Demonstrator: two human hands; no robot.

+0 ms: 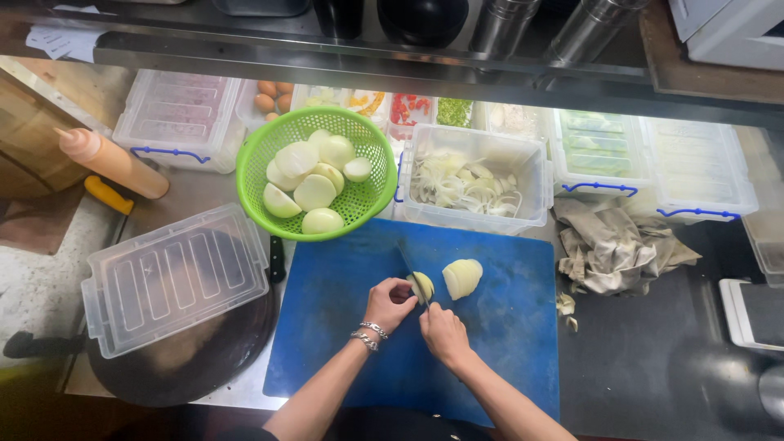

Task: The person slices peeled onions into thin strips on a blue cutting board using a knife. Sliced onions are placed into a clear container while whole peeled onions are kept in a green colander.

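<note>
Blue board [343,327]: 2 onion pieces | basket [255,175]: 7 | left fingers [406,287] grip onion [423,286] | right [442,331] grips knife [410,268]

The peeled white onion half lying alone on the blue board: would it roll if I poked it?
The peeled white onion half looks rounded, so it may rock or roll. Its glossy skin probably feels slippery. Its layers might slide apart.

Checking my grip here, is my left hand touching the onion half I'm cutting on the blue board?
Touching. The head view shows the left hand with its fingers pressed on the onion half, no gap between them, while the right hand holds the knife against it.
</note>
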